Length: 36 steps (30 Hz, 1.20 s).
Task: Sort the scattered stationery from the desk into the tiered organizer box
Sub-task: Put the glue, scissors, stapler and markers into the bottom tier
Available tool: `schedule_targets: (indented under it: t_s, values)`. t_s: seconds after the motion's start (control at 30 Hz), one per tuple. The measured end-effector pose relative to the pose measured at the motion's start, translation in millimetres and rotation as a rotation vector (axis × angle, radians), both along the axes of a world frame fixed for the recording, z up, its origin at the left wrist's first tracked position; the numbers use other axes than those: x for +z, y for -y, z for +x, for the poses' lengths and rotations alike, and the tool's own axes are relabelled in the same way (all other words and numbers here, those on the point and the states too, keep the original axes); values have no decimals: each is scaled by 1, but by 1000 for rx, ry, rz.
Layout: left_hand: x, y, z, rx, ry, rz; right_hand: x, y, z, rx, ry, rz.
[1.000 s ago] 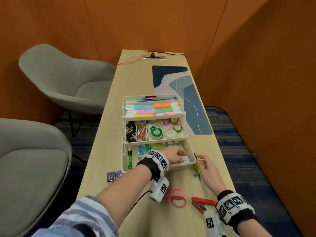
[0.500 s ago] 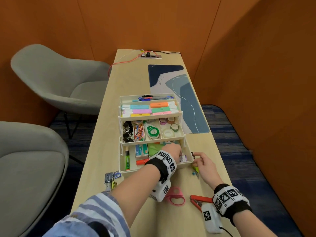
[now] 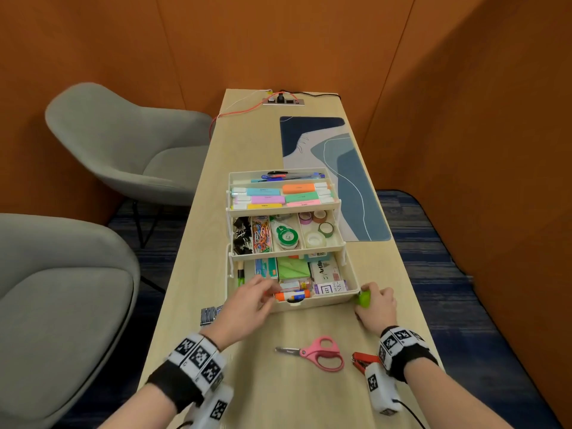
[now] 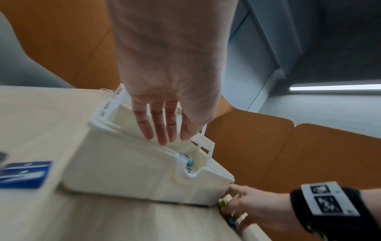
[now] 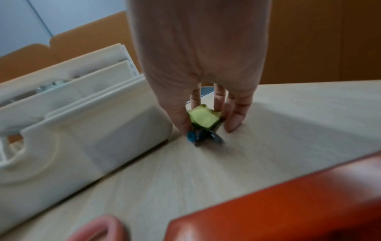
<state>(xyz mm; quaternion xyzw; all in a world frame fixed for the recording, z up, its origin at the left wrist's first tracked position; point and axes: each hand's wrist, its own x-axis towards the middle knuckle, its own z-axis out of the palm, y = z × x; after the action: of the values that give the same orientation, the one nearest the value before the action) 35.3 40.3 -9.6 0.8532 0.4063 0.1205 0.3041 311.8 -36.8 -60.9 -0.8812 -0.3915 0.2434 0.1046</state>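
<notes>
Head camera looks down a long desk (image 3: 192, 274) with the three-tier organizer box (image 3: 322, 301) open at the center, its trays stepped toward 12 o'clock. Highlighters (image 3: 297, 188) fill the top tray, and paper clips (image 3: 261, 235) and tape rolls (image 3: 314, 239) sit in the middle one. The bottom tray holds small boxes and a glue stick (image 3: 292, 295) lying along its near wall.

At 9 o'clock of that glue stick, the left hand (image 3: 244, 308) reaches over the near rim with fingers straight and relaxed. From the left wrist camera its fingertips (image 4: 163, 138) hang just above the rim and hold nothing.

At 3 o'clock of the box, just beside its near corner, the right hand (image 3: 376, 308) curls around a small green clip (image 3: 364, 298). The right wrist camera shows the thumb and fingers pinching the green clip (image 5: 204, 119) down at the desk surface, with dark metal parts and a blue bit below it.

Pink scissors (image 3: 318, 352) lie at 6 o'clock of the box, a red tool (image 3: 363, 359) just to their 3 o'clock, and a blue packet (image 3: 212, 314) at 8 o'clock of the box.
</notes>
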Motion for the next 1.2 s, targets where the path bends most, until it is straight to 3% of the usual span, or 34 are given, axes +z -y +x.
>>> schedule_targets:
  t_s: [0.1,0.23,0.4,0.5,0.6,0.67,0.77,0.93,1.03,1.2]
  values:
    - [-1,10,-11,19,26,15,5,-1,2,-69,-102,80]
    - [-4,23,-15,35,45,12,11,9,2,-122,-76,186]
    - [-9,27,-32,80,49,3,50,16,-2,-360,-109,469]
    - [-10,29,-43,121,42,6,82,-4,-18,-241,-105,614]
    - [-11,29,-48,132,37,16,83,-36,-44,-12,-184,503]
    - [-9,31,-49,125,40,22,69,-56,-60,18,-192,385]
    - [-5,34,-54,122,37,23,53,-76,-75,-184,-269,250]
    - [-9,39,-74,126,35,-72,45,-96,-90,-494,-424,280]
    - [-12,40,-82,114,6,-108,30,-107,-87,-574,-520,289]
    - [-11,34,-86,132,14,-117,26,-109,-78,-517,-827,226]
